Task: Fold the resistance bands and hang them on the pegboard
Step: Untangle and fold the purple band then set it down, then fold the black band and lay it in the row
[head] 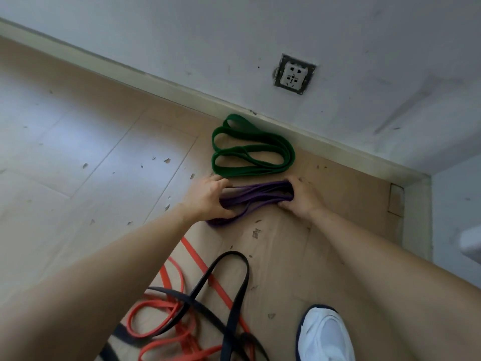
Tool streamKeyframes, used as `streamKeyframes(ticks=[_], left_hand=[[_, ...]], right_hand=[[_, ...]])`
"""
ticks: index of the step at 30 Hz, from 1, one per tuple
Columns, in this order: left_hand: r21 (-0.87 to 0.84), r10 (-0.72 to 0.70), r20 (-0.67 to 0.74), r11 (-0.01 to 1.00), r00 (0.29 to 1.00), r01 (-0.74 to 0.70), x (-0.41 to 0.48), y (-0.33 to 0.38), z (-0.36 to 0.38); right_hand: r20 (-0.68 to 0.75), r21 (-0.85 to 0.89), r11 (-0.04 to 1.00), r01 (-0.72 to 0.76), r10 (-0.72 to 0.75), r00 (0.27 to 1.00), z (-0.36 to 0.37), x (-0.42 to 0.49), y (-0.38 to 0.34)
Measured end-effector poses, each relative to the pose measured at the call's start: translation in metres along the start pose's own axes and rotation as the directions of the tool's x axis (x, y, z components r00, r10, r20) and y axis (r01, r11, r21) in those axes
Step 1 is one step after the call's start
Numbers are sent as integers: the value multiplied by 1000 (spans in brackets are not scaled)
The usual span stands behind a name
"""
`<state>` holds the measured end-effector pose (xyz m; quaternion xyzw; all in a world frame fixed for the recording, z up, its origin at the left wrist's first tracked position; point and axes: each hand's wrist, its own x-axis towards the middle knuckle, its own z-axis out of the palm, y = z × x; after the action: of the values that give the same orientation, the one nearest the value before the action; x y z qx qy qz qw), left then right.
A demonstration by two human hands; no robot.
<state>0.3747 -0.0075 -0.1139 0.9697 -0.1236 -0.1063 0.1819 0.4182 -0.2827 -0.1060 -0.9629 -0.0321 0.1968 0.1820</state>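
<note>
Left hand has its fingers and thumb curled round the left end of the purple resistance band, while the right hand closes the same way round the right end, so the bundle is pinched between both hands, low over the floor. This band is a flat, matte, dark violet strip, gathered into several layers that run side by side from hand to hand; one loose loop slips out below the left hand and lies on the boards. Whether the middle of the bundle touches the floor I cannot tell. Just beyond it, close to the baseboard, lies the green resistance band, a wider flat strip already folded into stacked oval loops and lying flat by itself, with the left hand's knuckles just beside its near edge. Nearer the person, an orange resistance band and a black resistance band sprawl unfolded, crossing over one another in a loose tangle. A white sneaker with a dark rim stands to the right of that tangle. On the scuffed white wall above the green band sits a white power socket in a rough-edged recess. Pale wood-look boards of the floor carry scattered dark specks.
</note>
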Motion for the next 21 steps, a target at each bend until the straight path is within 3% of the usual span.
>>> streamKeyframes(ticks=[3,9,13,17,21], left_hand=[[-184,-73,81,979,994,87,-6,-19,2],[-355,-183,-34,921,983,159,-29,-21,0],[-437,-240,-45,878,970,197,-74,-19,-10],[-368,-179,68,910,981,192,-134,-15,-8],[-223,-52,218,969,974,102,-192,-10,5]], right_hand=[[-7,-13,1000,8,-8,1000,-1,1,1],[53,-78,997,4,0,999,-3,-1,-1],[12,-156,987,24,-22,1000,-3,-31,-12],[-43,-235,932,276,-293,955,25,-81,-24],[118,-128,868,479,-466,877,62,-130,-42]])
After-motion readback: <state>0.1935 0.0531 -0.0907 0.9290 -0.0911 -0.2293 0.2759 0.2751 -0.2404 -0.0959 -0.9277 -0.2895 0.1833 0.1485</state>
